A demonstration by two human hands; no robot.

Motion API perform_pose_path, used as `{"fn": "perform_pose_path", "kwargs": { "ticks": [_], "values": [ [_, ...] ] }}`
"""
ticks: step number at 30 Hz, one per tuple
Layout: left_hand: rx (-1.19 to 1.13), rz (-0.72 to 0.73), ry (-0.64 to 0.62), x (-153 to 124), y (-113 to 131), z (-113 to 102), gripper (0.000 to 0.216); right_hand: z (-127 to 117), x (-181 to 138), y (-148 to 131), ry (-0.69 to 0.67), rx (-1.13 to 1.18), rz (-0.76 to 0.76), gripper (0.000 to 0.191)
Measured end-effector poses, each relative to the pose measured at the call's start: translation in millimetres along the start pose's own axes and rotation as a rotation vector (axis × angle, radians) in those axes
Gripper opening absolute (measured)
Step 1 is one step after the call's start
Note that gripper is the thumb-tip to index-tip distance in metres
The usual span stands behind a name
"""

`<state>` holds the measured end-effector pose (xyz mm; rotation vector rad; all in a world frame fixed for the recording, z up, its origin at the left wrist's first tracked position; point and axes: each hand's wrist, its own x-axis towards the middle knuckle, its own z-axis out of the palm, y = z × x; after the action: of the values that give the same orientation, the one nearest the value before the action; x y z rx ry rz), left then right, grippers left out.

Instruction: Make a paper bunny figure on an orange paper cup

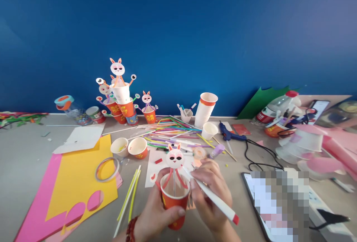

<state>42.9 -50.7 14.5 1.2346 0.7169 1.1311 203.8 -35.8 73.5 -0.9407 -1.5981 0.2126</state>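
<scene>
My left hand (160,208) is wrapped round a red paper cup (174,212), which stands upright in front of me. Out of the cup rises a white paper rabbit head (175,158) with pink ears, black eyes and a small mouth, on a thin stem with pink-red strips beside it. A white marker with a red end (216,199) is pinched in my right hand (210,190). Its tip points at the lower right edge of the rabbit's face; whether it touches I cannot tell. A white paper sheet (152,167) lies behind the cup.
Finished rabbit cups (122,93) stand by the blue wall. Colourful sticks (173,130) lie mid-table, with two paper cups (138,148) nearby. Yellow card (80,182) and a tape roll (107,169) lie left. A glue gun (230,132), its cord and a phone (259,208) are right.
</scene>
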Motion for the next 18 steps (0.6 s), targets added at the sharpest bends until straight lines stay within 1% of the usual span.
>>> {"fn": "perform_pose_path", "kwargs": {
  "ticks": [4,6,13,18],
  "values": [
    [-0.030,-0.012,0.015,-2.1,2.1,2.4,0.071,4.4,2.2,4.5,0.038,-0.024,-0.111,0.025],
    [-0.053,-0.013,0.021,-2.4,4.3,3.8,0.071,5.6,3.6,4.2,0.053,-0.036,-0.143,0.024],
    [-0.103,-0.034,0.007,-0.7,10.6,8.3,0.074,9.2,5.1,2.2,0.072,-0.044,-0.165,0.020],
    [-0.107,-0.018,0.002,0.9,11.6,9.5,0.073,10.8,3.8,2.6,0.097,-0.054,-0.186,0.021]
  ]
}}
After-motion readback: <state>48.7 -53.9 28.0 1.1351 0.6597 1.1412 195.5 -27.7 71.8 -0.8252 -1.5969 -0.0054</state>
